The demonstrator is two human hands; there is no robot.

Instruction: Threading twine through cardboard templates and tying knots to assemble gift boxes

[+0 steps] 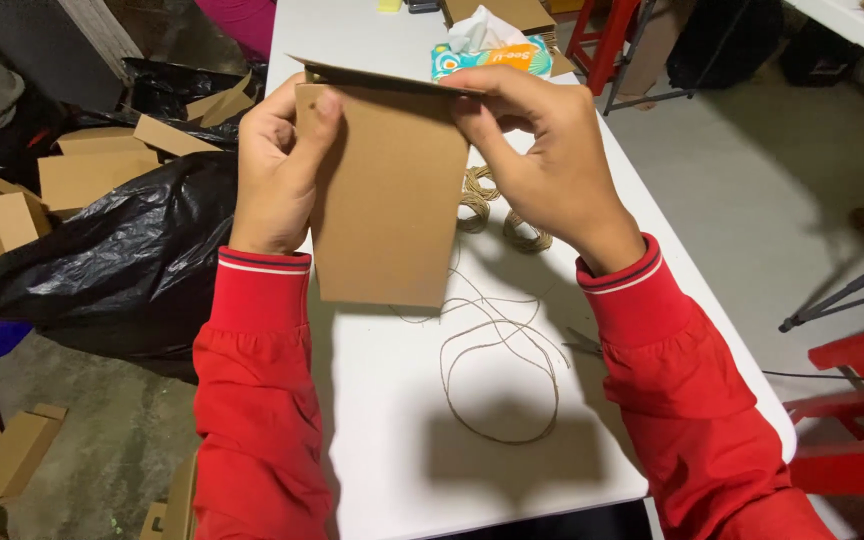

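Observation:
I hold a flat brown paper bag (387,195) upright above a white table (412,450). My left hand (277,170) grips its upper left corner, thumb pressed near a small punched hole. Gripping the top right edge is my right hand (542,160), fingers curled over the folded rim. Both arms wear red sleeves. Under the bag lies loose brown twine (497,370), with coiled bundles of twine (507,225) just below my right hand.
A tissue box (487,55) stands at the table's far end beside flat brown cardboard (507,12). Left of the table, a black plastic sack (112,255) and several cardboard boxes (82,175) cover the floor. Red stools (857,400) stand at the right.

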